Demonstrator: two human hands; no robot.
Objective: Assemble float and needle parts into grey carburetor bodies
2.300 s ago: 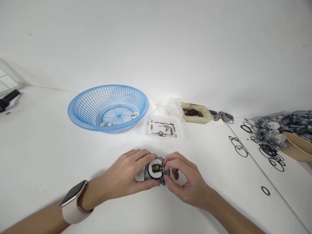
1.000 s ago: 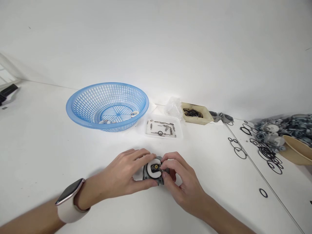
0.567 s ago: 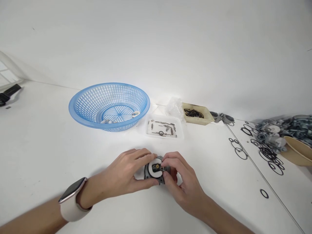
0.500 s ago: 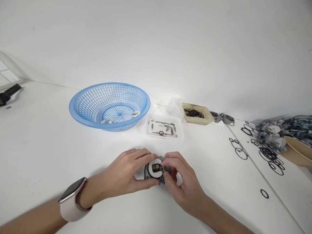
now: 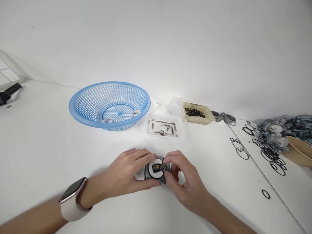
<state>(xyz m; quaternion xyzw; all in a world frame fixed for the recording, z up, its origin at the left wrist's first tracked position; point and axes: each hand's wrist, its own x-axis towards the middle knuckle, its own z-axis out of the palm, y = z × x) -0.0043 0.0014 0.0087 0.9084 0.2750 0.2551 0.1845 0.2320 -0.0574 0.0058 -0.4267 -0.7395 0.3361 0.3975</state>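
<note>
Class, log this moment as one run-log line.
left hand: gripping metal part | right hand: fingers on metal part | blue basket: beyond left hand

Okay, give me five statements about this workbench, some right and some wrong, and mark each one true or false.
1. The left hand grips the grey metal housing that has a white C-shaped piece in it. True.
2. The smartwatch with a pale strap is on the right wrist. False: it is on the left wrist.
3. The round blue plastic mesh basket is empty. False: a few small white pieces lie in it.
4. The cream rectangular plastic tub holds thin black rings. True.
5. The right hand is reaching into the shallow white plastic tray. False: its fingers are at the housing.
</note>
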